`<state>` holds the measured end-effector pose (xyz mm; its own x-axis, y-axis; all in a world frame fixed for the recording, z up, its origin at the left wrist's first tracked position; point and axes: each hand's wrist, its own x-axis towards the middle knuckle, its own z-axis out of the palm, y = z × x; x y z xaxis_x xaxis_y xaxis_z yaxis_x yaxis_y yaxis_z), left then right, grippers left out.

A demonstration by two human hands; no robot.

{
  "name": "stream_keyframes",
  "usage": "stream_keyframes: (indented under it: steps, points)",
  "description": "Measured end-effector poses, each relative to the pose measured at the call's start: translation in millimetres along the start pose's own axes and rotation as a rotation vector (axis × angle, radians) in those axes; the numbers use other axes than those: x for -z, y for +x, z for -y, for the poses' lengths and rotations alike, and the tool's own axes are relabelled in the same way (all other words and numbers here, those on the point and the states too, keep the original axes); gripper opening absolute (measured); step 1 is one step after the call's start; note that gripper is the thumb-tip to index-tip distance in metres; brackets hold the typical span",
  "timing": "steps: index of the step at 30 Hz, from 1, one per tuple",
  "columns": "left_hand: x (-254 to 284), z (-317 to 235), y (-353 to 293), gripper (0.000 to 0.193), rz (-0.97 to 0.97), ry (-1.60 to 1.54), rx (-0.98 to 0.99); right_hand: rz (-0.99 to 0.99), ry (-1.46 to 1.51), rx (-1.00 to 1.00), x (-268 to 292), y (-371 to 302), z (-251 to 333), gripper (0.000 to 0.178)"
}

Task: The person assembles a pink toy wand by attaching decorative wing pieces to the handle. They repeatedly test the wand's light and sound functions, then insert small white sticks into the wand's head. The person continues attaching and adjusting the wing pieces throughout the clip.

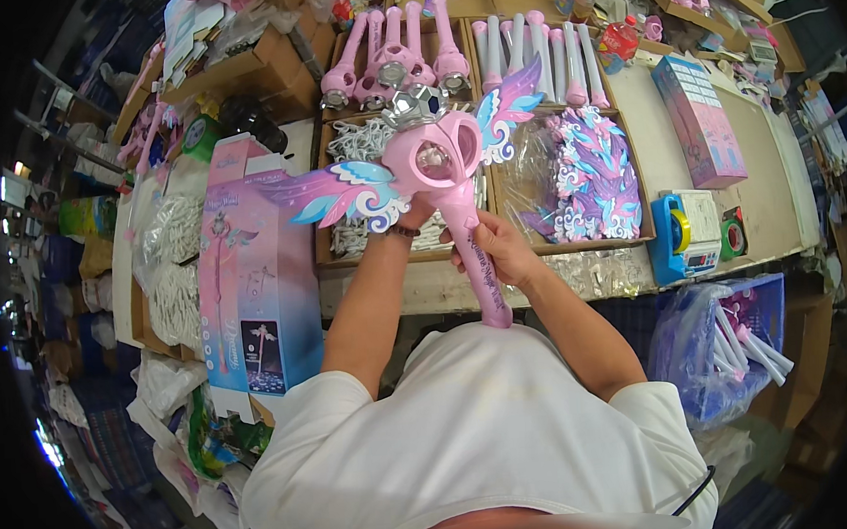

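Cluttered workshop, pale workbench (587, 270) across the middle, cardboard trays (433, 255) of parts on it. Right hand (501, 249) closed, clamped around the handle of a pink toy wand (470, 233), fingers curled round the upper part of the grip, thumb on the near side. Left hand (421, 211) mostly hidden behind the wand's round head, only a bit of it and the wrist with a dark bracelet (403, 231) show; finger spread and grip there: cannot tell. Wand is held up in front of the white shirt (528, 422), over the near edge of the bench. Long axis runs steeply from upper left to lower right, tilted a little off straight ahead. Head end points away from the person, silver crown piece (413, 106) at the far tip; handle butt points back toward the shirt. Wings stick out both sides of the head: left wing (338, 194) slopes down to the left, right wing (511, 111) rises to the right. Beyond the wand: pink wand bodies (394, 60) in the upper left tray, pink-and-white handles (542, 57) upper right, white cords (358, 139) lower left, pile of loose wings (596, 174) lower right. Printed carton (278, 224) stands left; second carton (699, 121) right, blue tape dispenser (669, 242) near it. Blue crate (769, 313) with plastic and more handles sits lower right, just beside the bench
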<state>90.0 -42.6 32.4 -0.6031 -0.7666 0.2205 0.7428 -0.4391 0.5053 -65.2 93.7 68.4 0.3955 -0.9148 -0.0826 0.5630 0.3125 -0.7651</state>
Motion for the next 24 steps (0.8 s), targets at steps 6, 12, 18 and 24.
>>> stream_keyframes:
  steps: [6,12,18,24]
  points:
    - [-4.9,39.5,-57.2,0.064,-0.172,0.023,0.225,-0.138,0.029,0.028,11.6,-1.6,-1.9,0.053]
    - [-24.4,37.9,-62.8,0.061,-0.149,0.266,0.227,-0.295,-0.238,0.179,-2.9,9.9,-1.3,0.047]
    - [-4.2,35.0,-74.4,0.054,-0.146,0.160,0.283,-0.077,0.076,-0.091,4.9,15.0,6.5,0.050]
    - [3.7,54.6,-104.5,0.047,-0.419,0.135,0.344,-0.506,-1.272,0.243,5.4,32.5,41.2,0.054]
